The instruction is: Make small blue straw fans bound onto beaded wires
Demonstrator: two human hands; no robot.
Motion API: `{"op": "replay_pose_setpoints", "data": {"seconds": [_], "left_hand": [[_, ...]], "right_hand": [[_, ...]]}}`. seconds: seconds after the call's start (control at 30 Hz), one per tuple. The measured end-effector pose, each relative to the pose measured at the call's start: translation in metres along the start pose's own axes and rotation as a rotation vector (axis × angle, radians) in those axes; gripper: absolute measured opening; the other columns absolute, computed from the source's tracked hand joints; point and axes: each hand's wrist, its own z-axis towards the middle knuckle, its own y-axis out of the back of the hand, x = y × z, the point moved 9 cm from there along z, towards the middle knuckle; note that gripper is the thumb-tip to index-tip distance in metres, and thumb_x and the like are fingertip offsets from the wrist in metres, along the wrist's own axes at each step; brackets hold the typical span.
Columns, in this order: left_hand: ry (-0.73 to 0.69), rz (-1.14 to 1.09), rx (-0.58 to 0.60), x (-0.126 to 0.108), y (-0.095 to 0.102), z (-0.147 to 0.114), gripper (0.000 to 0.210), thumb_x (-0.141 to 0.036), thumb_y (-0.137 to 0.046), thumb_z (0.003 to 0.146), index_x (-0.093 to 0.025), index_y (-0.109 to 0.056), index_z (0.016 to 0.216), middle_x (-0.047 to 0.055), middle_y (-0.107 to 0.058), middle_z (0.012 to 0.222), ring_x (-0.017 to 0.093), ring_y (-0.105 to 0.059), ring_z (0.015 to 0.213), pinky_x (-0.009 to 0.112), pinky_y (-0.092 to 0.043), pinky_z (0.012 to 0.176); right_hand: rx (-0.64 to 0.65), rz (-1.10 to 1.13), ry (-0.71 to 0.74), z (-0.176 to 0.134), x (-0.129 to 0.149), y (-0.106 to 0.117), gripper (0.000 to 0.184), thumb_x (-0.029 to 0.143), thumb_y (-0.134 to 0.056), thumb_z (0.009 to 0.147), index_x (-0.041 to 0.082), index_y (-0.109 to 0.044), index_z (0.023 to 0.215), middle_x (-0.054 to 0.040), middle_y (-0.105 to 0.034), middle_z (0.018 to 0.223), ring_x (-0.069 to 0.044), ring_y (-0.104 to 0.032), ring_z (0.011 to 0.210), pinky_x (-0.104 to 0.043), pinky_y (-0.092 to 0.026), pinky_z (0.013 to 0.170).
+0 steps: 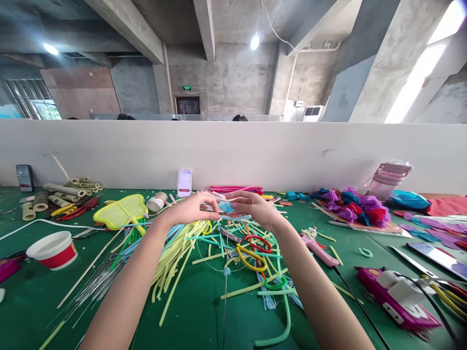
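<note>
Over the middle of the table, my left hand [195,208] and my right hand [257,209] are raised close together. Between the right thumb and fingers is a small light blue piece [226,207], thin and slightly see-through. The left fingertips are pinched at its left edge; what they grip is too small to make out. Below the hands stands a thin wire [225,306] with a small blue knot [226,271] and a fine loop around it. Scissors with red and yellow handles [251,257] lie under my right hand, among pale yellow fuzzy stems [175,262].
To the left are a paper cup [54,250], a yellow fan-shaped piece [122,212] and bamboo tubes [69,194]. On the right lie a pink glue gun [319,250], a magenta power strip [396,296], purple and red petals [359,206] and a pink bottle [389,180]. A white partition [233,153] stands behind.
</note>
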Motion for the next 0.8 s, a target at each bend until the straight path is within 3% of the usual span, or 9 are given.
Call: {"op": "replay_pose_setpoints", "data": {"seconds": [0.17,0.3,0.37,0.6,0.8], "left_hand": [[0.079,-0.184,-0.053,0.006,0.000,0.002,0.028,-0.045,-0.070,0.083,-0.018,-0.066,0.086,0.004,-0.068,0.087,0.021,-0.064,0.085,0.032,-0.048,0.079],[0.091,-0.278,-0.161,0.013,0.010,0.001,0.033,-0.048,-0.073,0.080,-0.017,-0.065,0.087,0.004,-0.068,0.084,0.019,-0.063,0.082,0.031,-0.047,0.075],[0.100,-0.289,-0.195,0.015,0.015,0.000,0.033,-0.048,-0.074,0.079,-0.017,-0.066,0.086,0.004,-0.068,0.082,0.019,-0.063,0.081,0.031,-0.047,0.074],[0.133,-0.267,-0.280,0.016,0.026,-0.005,0.030,-0.046,-0.075,0.078,-0.017,-0.067,0.083,0.004,-0.070,0.082,0.020,-0.064,0.082,0.031,-0.047,0.075],[0.136,-0.254,-0.278,0.014,0.026,-0.006,0.028,-0.044,-0.074,0.079,-0.017,-0.067,0.083,0.002,-0.069,0.081,0.018,-0.063,0.081,0.029,-0.046,0.074]], "right_hand": [[-0.010,0.055,0.081,-0.007,0.020,-0.005,0.024,0.030,-0.072,0.081,0.020,-0.071,0.104,-0.0054,-0.075,0.101,-0.018,-0.073,0.087,-0.033,-0.058,0.084],[0.031,-0.002,0.169,-0.010,0.029,-0.009,0.020,0.022,-0.073,0.077,0.019,-0.073,0.096,-0.0055,-0.074,0.108,-0.021,-0.068,0.107,-0.035,-0.053,0.097],[0.037,-0.093,0.193,-0.009,0.030,-0.009,0.022,0.024,-0.075,0.077,0.019,-0.074,0.098,-0.0064,-0.073,0.113,-0.022,-0.068,0.109,-0.036,-0.054,0.096],[0.004,-0.228,0.173,-0.003,0.020,0.000,0.037,0.039,-0.081,0.076,0.019,-0.071,0.106,-0.0060,-0.077,0.092,-0.025,-0.073,0.093,-0.037,-0.058,0.080],[-0.100,-0.333,0.213,-0.002,0.025,0.006,0.033,0.049,-0.073,0.081,0.017,-0.072,0.089,-0.0074,-0.076,0.083,-0.022,-0.072,0.081,-0.034,-0.057,0.071]]}}
